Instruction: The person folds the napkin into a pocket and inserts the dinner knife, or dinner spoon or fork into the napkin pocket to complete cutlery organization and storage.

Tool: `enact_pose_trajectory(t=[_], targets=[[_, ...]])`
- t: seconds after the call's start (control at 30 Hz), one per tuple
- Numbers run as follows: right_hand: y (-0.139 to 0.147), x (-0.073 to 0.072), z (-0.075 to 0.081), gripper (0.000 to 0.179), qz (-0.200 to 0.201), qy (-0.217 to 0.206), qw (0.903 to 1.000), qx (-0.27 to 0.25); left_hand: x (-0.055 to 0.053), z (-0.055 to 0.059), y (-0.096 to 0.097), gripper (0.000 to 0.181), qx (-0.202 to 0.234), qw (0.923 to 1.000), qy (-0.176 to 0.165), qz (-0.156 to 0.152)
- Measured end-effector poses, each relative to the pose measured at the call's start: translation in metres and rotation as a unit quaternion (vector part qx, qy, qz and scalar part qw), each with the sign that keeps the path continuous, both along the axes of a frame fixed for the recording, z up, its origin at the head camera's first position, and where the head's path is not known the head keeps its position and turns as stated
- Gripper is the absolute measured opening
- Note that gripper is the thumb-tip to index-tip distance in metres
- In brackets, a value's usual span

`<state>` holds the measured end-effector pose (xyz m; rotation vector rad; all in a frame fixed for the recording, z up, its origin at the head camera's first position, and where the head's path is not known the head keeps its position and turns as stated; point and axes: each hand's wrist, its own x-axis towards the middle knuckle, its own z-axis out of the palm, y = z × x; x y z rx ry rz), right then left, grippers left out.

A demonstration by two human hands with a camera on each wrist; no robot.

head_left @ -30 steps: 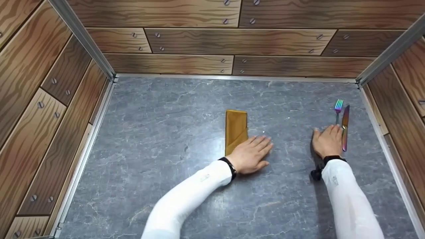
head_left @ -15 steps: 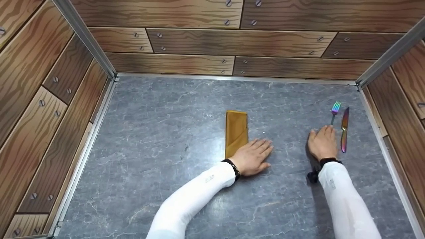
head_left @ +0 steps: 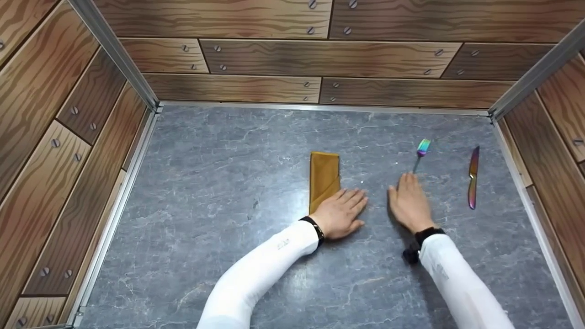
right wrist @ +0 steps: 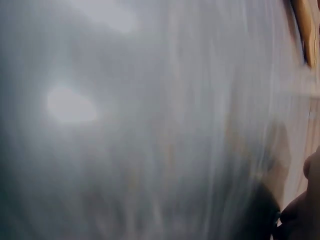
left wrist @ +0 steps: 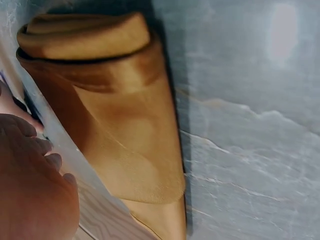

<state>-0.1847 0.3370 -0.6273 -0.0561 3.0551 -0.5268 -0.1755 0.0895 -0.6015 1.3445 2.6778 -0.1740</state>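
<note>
A mustard-yellow folded cloth napkin (head_left: 324, 173) lies upright in the middle of the grey marbled surface, its layered folds plain in the left wrist view. My left hand (head_left: 340, 214) is over the napkin's lower right corner, fingers straight and spread to the right, covering that end. My right hand (head_left: 410, 201) holds a rainbow-coloured fork (head_left: 423, 147) by its handle, tines pointing away; most of the handle is hidden beneath the fingers. Farther right lies a knife (head_left: 473, 178) with the same iridescent finish, apart from both hands. Motion blurs the right wrist view.
Wood-patterned panels (head_left: 329, 57) rise at the back and on both sides. Metal rails (head_left: 274, 106) run along the base of these walls. Tiny white specks (head_left: 362, 182) dot the surface between napkin and fork.
My right hand has slid left with the fork, widening the space between fork and knife. My left hand stays almost in place by the napkin.
</note>
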Motion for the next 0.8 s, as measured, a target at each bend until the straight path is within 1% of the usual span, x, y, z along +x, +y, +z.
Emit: enact_pose_trajectory(t=[0.13,0.23,0.4,0.5,0.57,0.67,0.73,0.8], targets=[[-0.017,0.012,0.003,0.066,0.017,-0.017,0.9997,0.007,-0.001,-0.001,-0.003,0.07,-0.002,1.0,0.003,0.004],[-0.028,0.021,0.006,0.064,0.03,-0.021,0.9993,0.011,-0.002,-0.002,-0.005,0.069,-0.003,1.0,0.003,0.007],[-0.037,0.039,0.014,0.058,0.064,-0.006,0.9973,0.035,-0.002,-0.003,-0.008,0.068,-0.007,0.9999,0.001,0.008],[-0.037,0.042,0.021,0.055,0.075,0.001,0.9965,0.038,-0.002,-0.004,-0.009,0.068,-0.007,0.9999,0.003,0.008],[-0.034,0.038,0.026,0.05,0.061,-0.001,0.9981,0.014,-0.002,-0.003,-0.009,0.068,-0.004,0.9999,0.001,0.009],[-0.023,0.025,0.032,0.041,0.015,0.002,0.9989,-0.045,-0.001,-0.003,-0.009,0.068,-0.002,0.9999,-0.004,0.012],[-0.013,0.013,0.034,0.036,-0.026,0.009,0.996,-0.085,-0.001,-0.002,-0.009,0.068,-0.001,0.9999,-0.006,0.014],[-0.002,0.001,0.035,0.033,-0.063,0.007,0.9917,-0.112,0.0,-0.001,-0.008,0.069,0.0,0.9998,-0.011,0.015]])
